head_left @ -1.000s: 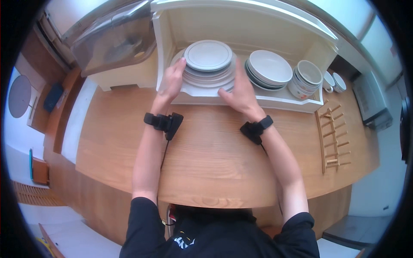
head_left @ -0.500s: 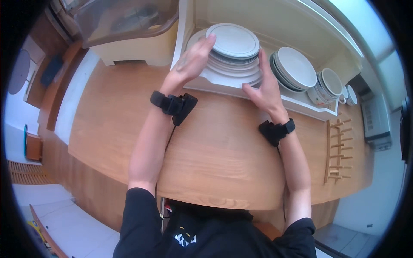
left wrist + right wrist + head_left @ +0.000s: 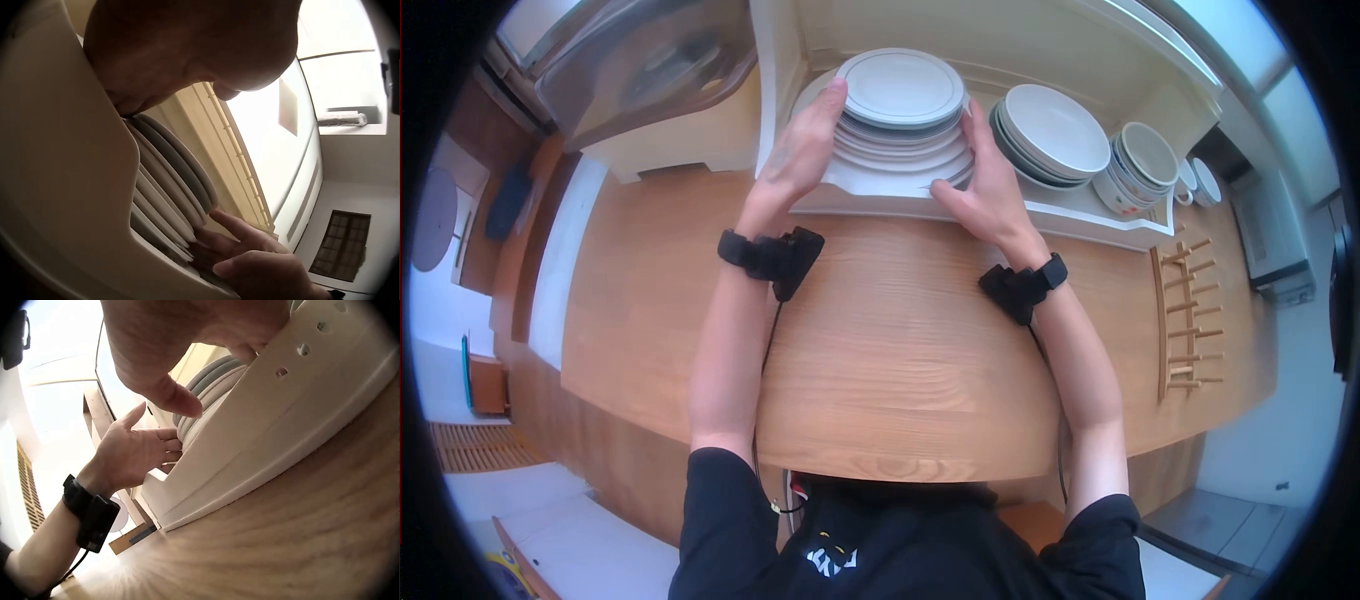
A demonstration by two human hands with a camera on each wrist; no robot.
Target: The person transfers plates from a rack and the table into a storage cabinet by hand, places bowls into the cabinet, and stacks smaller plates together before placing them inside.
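A stack of plates (image 3: 903,88), topped by a white one with a thin dark ring, sits in the left part of a white dish cabinet (image 3: 870,203). My left hand (image 3: 800,150) is at the stack's left side, thumb near the top plate's rim. On the opposite side, my right hand (image 3: 992,190) has its fingers along the plate edges and its thumb apart, in front of the stack. The left wrist view shows the right fingers (image 3: 234,228) extended at the plate rims. Straight left fingers (image 3: 167,447) reach the stack in the right wrist view.
Right of the stack stand white bowls (image 3: 1055,130) and nested smaller bowls (image 3: 1148,155). A wooden peg rack (image 3: 1165,325) lies on the wooden table (image 3: 900,370) at the right, with cups (image 3: 1203,183) behind. A clear-lidded container (image 3: 650,85) is at the left.
The head view swung and came back partway, shifting the scene. Both hands stay on either side of the plate stack, which remains in the cabinet.
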